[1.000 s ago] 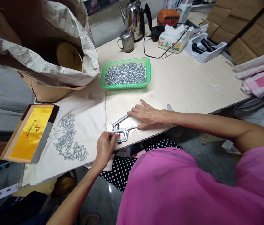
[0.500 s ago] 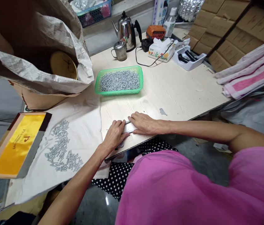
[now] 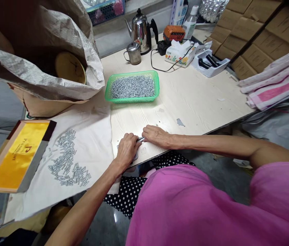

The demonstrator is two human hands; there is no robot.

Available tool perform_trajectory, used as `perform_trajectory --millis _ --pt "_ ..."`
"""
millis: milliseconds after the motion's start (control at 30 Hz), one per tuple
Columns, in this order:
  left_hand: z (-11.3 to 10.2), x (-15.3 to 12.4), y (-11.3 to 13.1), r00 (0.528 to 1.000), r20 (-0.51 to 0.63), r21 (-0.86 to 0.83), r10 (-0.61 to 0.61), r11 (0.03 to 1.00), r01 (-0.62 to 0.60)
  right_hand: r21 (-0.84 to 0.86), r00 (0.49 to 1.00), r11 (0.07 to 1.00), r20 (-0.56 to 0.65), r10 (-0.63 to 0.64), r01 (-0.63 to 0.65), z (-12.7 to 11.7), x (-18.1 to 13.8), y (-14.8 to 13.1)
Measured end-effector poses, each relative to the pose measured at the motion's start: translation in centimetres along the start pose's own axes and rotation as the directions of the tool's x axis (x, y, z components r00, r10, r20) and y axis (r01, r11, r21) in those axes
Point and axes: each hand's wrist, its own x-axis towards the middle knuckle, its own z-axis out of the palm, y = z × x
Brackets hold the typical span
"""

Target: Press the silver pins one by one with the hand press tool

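Note:
My left hand (image 3: 127,149) lies curled over a metal hand press tool (image 3: 140,139) at the near edge of the pale wooden table (image 3: 198,99), covering most of it. My right hand (image 3: 156,136) presses on the tool's handle from the right, fingers together. Only a short bit of metal shows between the two hands. To the left, a pile of small silvery metal pieces (image 3: 66,160) lies loose on a white cloth (image 3: 90,130). A green plastic basket (image 3: 132,86) full of the same pieces stands further back.
A yellow and brown box (image 3: 18,153) lies at the left edge. A big woven sack (image 3: 44,51) stands behind the cloth. At the back are a steel kettle (image 3: 141,30), small lidded cup (image 3: 134,53), tissue box (image 3: 177,54) and white tape dispenser (image 3: 209,63). Folded pink-striped towels (image 3: 277,82) lie right.
My left hand left the tool's jaw end and closed over the tool; the open handles came together under both hands. My right hand slid slightly nearer.

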Motion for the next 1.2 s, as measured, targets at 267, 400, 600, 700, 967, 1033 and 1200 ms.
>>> perform_trajectory --millis 267,400,600,700,967,1033,1200 --pt "-1.7 -2.1 -3.3 0.971 -0.205 -0.128 -0.123 0.987 0.098 0.025 0.98 0.999 -0.196 -0.033 0.038 -1.4 -1.4 -0.3" --pt "-3.3 -5.5 -4.2 0.933 -0.169 -0.144 -0.319 0.944 0.297 0.028 0.985 0.997 -0.154 -0.073 0.078 -1.0 -1.0 -1.5" --pt "-1.8 -7.4 -1.2 0.816 0.079 -0.047 -0.572 0.816 0.577 -0.034 0.997 0.998 -0.055 -0.054 0.052 0.0 0.6 -3.0" --pt "-1.1 -6.6 -0.6 0.771 0.164 -0.071 -0.615 0.773 0.631 -0.058 0.994 0.996 -0.073 -0.076 0.072 0.2 0.7 -3.0" --pt "-2.6 -5.5 -1.2 0.871 0.237 -0.039 -0.431 0.891 0.452 -0.018 0.994 0.998 -0.085 -0.067 0.066 -0.1 0.3 -3.3" --pt "-2.6 -5.6 -1.1 0.812 0.313 -0.076 -0.492 0.84 0.538 -0.011 0.994 0.998 -0.093 -0.064 0.063 -0.2 0.0 -3.5" --pt "-4.8 -5.3 -1.7 0.797 0.264 -0.149 -0.544 0.793 0.591 0.028 0.987 0.999 -0.157 -0.024 0.029 -0.1 -0.8 -3.9"
